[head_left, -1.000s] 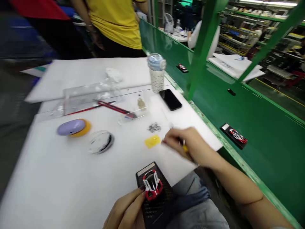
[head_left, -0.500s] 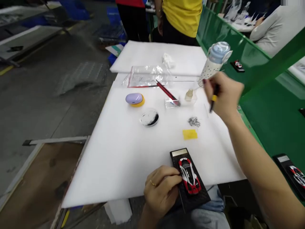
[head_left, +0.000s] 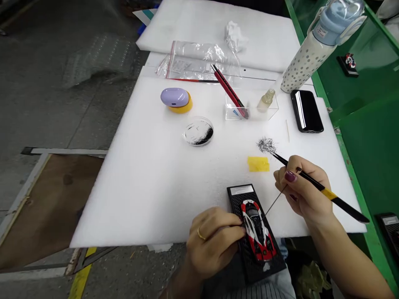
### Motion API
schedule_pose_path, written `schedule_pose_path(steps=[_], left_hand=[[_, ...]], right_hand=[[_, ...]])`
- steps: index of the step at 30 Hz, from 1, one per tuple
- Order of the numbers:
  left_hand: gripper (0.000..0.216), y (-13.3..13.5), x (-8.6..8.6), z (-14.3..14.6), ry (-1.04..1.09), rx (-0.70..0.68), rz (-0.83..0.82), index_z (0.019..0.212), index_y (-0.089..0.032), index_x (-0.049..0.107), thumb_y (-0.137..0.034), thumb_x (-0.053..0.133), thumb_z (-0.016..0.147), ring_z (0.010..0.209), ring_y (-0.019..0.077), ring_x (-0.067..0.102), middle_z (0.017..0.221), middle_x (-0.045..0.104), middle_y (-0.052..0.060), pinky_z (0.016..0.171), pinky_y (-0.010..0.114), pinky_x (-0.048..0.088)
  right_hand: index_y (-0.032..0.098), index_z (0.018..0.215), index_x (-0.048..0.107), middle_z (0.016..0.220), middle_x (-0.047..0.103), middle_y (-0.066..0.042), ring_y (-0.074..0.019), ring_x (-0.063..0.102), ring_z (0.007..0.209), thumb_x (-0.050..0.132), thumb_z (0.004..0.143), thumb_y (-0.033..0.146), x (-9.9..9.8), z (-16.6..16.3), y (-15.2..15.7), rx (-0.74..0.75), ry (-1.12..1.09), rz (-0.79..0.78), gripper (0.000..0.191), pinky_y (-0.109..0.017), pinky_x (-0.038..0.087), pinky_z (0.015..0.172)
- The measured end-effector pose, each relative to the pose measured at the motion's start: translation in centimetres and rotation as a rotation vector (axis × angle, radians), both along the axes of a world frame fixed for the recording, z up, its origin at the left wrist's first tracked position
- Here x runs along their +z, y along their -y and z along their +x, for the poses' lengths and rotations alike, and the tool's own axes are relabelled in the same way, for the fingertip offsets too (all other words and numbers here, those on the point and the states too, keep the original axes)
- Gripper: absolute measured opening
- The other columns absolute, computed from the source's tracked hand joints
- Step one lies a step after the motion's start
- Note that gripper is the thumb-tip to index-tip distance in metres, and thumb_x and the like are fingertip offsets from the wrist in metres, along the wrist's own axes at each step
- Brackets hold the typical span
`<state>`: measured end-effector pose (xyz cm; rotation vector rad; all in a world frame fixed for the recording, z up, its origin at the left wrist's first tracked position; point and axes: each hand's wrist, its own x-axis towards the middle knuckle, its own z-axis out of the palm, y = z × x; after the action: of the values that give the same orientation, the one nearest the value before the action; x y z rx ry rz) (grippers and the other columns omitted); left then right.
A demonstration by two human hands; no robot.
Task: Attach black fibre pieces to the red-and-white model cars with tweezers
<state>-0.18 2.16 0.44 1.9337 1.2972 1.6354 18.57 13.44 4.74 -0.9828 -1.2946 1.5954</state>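
A small red, white and black model car (head_left: 258, 226) sits on a black display base (head_left: 253, 236) at the near edge of a white foam sheet (head_left: 156, 174). My left hand (head_left: 215, 243), a ring on one finger, is closed on the left side of the base and car. My right hand (head_left: 304, 189) is closed round a thin black tool with a yellow band (head_left: 318, 186); its tip points at a little heap of fine dark parts (head_left: 266, 145). A thin pin (head_left: 274, 202) runs from those fingers down to the car. A yellow tape scrap (head_left: 258, 164) lies between them.
On the foam lie a round dish of dark bits (head_left: 198, 132), a purple case on a yellow pad (head_left: 175, 99), a clear box with a small bottle (head_left: 266, 101), a red-and-black pen (head_left: 229, 90), a plastic bag (head_left: 193, 62), a black phone (head_left: 306, 110) and a spotted drinking bottle (head_left: 318, 45). A green bench (head_left: 368, 116) runs along the right.
The view has dropped down toward the table. My right hand came down from near the drinking bottle to just right of the car, tool still in it. The left hand stays on the base.
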Motion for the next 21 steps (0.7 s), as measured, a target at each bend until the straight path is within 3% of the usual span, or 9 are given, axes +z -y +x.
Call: schedule_pose_path(steps=[6,9,11,15,18,21], left_hand=[[0.015,0.3,0.2,0.1,0.008,0.027,-0.054,0.091,-0.015,0.067,-0.01,0.057,0.101,0.076,0.011,0.062,0.09,0.07,0.003,0.064,0.027,0.051],[0.014,0.3,0.1,0.0,0.013,0.007,-0.032,0.091,-0.013,0.067,-0.009,0.057,0.1,0.076,0.0109,0.061,0.091,0.069,0.004,0.063,0.026,0.05],[0.014,0.2,0.0,-0.1,0.01,0.004,-0.019,0.09,-0.012,0.067,-0.007,0.057,0.099,0.076,0.0106,0.06,0.091,0.068,0.004,0.064,0.026,0.05],[0.017,-0.1,-0.2,-0.2,-0.014,-0.004,0.026,0.089,-0.012,0.067,-0.014,0.056,0.102,0.075,0.0108,0.06,0.088,0.067,0.005,0.065,0.025,0.051],[0.018,-0.2,-0.2,-0.2,-0.008,0.002,0.046,0.088,-0.012,0.066,-0.016,0.056,0.102,0.072,0.0103,0.06,0.084,0.067,0.004,0.062,0.024,0.051],[0.016,-0.2,-0.1,-0.2,-0.01,0.013,0.023,0.089,-0.013,0.066,-0.015,0.056,0.102,0.072,0.0101,0.062,0.083,0.068,0.004,0.063,0.023,0.053]], right_hand=[[0.025,0.069,0.058,0.048,0.039,0.007,-0.0106,0.03,0.045,0.077,0.09,0.041,0.2,-0.2,0.4,-0.013,0.032,-0.044,0.033,-0.028,0.021,0.044],[0.026,0.069,0.058,0.048,0.039,0.006,-0.0112,0.031,0.043,0.075,0.091,0.041,0.5,0.0,0.6,-0.005,0.044,0.022,0.032,-0.029,0.02,0.043],[0.027,0.069,0.058,0.048,0.04,0.005,-0.0123,0.032,0.042,0.074,0.092,0.043,1.7,0.1,-0.1,-0.092,0.1,0.201,0.032,-0.031,0.02,0.042],[0.031,0.072,0.059,0.057,0.05,-0.001,-0.0199,0.044,0.052,0.071,0.092,0.051,5.3,0.2,-4.7,-0.556,0.501,0.812,0.031,-0.037,0.03,0.049],[0.03,0.07,0.051,0.066,0.05,-0.002,-0.0211,0.046,0.06,0.064,0.095,0.058,7.2,-0.6,-9.6,-0.545,0.699,0.966,0.039,-0.038,0.034,0.058],[0.029,0.069,0.046,0.062,0.046,0.0,-0.0182,0.041,0.059,0.062,0.095,0.061,7.1,-1.6,-13.6,-0.492,0.726,0.988,0.044,-0.036,0.036,0.062]])
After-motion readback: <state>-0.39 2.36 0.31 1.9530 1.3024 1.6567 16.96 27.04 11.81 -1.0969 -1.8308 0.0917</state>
